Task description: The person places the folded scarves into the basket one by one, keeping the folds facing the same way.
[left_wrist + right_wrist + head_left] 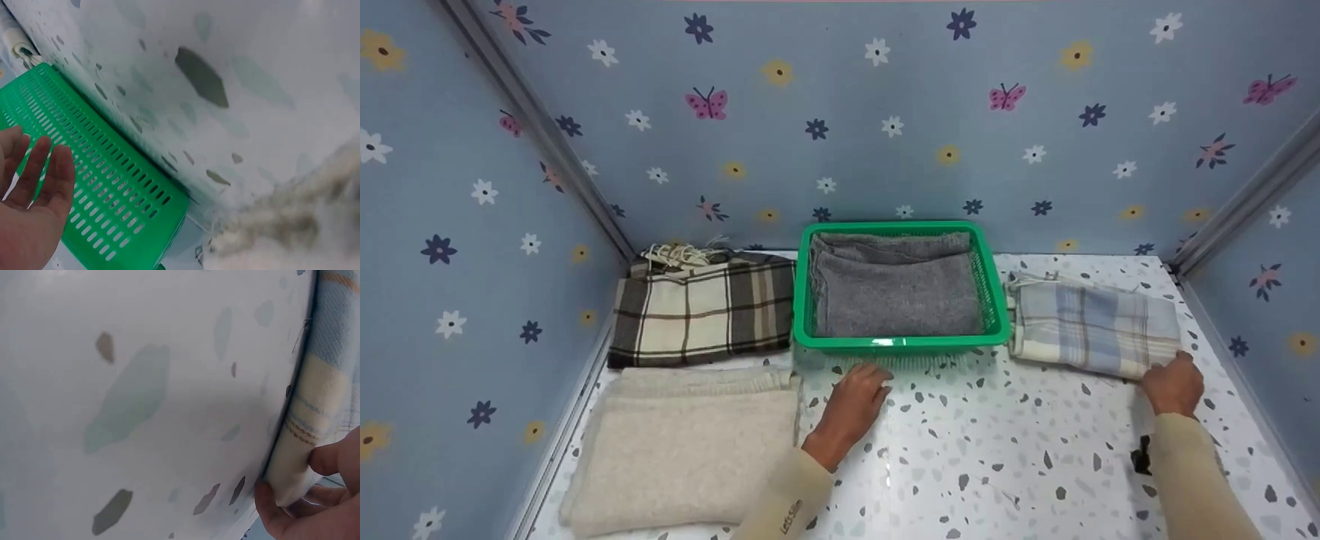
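A folded blue-and-cream plaid scarf (1099, 326) lies to the right of the green basket (900, 343). At its near right corner my right hand (1174, 384) pinches the fold. The right wrist view shows thumb and fingers on either side of the scarf's edge (304, 433). My left hand (855, 397) hovers just in front of the basket, fingers loosely bent and holding nothing. The left wrist view has this hand (34, 191) beside the basket's slotted wall (112, 169). Inside the basket sits a folded grey knit cloth (900, 292).
Left of the basket lies a folded brown, black and cream plaid scarf (701, 311) with fringe. Nearer me is a folded beige knit cloth (682, 450), beside my left forearm. Flowered panels (885, 112) wall in the speckled white table (982, 450) at the back and sides.
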Demonstrator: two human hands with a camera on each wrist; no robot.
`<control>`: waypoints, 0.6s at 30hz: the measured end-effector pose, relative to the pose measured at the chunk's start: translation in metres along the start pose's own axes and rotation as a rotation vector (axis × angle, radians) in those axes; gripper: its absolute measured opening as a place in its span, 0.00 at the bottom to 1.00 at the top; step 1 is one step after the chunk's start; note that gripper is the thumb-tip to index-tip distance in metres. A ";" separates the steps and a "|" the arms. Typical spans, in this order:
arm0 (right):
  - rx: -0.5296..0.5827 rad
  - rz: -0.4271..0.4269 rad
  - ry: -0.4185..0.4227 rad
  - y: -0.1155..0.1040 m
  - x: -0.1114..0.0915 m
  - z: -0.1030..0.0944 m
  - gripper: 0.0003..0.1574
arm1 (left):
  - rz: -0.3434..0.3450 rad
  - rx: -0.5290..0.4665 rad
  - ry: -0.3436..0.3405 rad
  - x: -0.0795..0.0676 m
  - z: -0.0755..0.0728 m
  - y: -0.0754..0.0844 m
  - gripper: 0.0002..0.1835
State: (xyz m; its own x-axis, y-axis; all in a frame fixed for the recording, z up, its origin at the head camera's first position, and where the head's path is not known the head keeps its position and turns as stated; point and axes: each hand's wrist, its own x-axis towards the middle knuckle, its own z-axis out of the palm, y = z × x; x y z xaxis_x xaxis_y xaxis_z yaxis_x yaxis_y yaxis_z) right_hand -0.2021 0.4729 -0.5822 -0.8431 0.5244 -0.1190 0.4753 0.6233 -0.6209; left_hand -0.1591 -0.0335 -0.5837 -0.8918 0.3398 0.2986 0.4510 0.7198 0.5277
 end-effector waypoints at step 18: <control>-0.023 0.029 -0.001 0.010 0.002 -0.009 0.37 | -0.071 -0.100 -0.144 0.016 0.019 0.018 0.11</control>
State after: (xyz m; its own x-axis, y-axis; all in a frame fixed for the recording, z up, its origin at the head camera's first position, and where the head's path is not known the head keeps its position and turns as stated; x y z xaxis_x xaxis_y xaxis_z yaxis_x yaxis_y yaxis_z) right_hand -0.1970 0.4854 -0.5822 -0.8291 0.5419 -0.1377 0.5054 0.6210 -0.5991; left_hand -0.1655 -0.0035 -0.5842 -0.9141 0.3788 0.1449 0.3819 0.6837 0.6219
